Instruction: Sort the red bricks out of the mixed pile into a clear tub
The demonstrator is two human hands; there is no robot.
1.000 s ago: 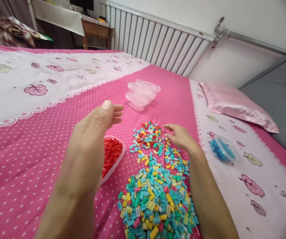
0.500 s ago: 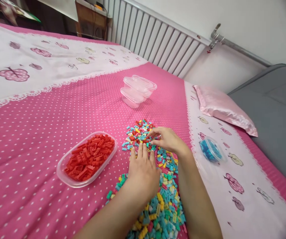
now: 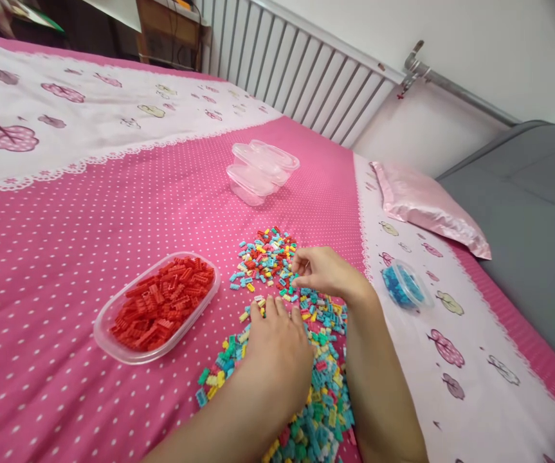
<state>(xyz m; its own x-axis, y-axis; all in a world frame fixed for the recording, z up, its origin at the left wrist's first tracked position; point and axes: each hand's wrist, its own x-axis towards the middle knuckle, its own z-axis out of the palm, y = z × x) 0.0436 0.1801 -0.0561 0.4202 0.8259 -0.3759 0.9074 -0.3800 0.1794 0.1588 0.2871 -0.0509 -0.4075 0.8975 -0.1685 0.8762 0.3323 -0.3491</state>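
Observation:
My left hand [image 3: 281, 341] lies palm down on a heap of small toy building bricks [image 3: 323, 405], its fingers stretched out toward the far side. My right hand [image 3: 325, 273] is beside the smaller far pile of mixed bricks [image 3: 265, 257], with its fingers loosely bent and the thumb apart from them. No brick can be made out in it. Turquoise, yellow, green and pink bricks make up the near heap, partly hidden under my left hand and forearm. To the left, an oval clear plastic container [image 3: 106, 321] holds red bricks [image 3: 164, 302].
Clear empty containers [image 3: 262, 168] are stacked beyond the piles. A lidded-looking clear tub of blue bricks [image 3: 402, 285] stands at the right. A pink pillow [image 3: 431, 206] lies near the grey headboard [image 3: 523, 186]. Pink dotted bedding [image 3: 161, 206] covers the bed.
My left hand has drawn back toward me, uncovering bedding between the far pile and the near heap. My right hand has moved slightly off the far pile. The view has shifted a little.

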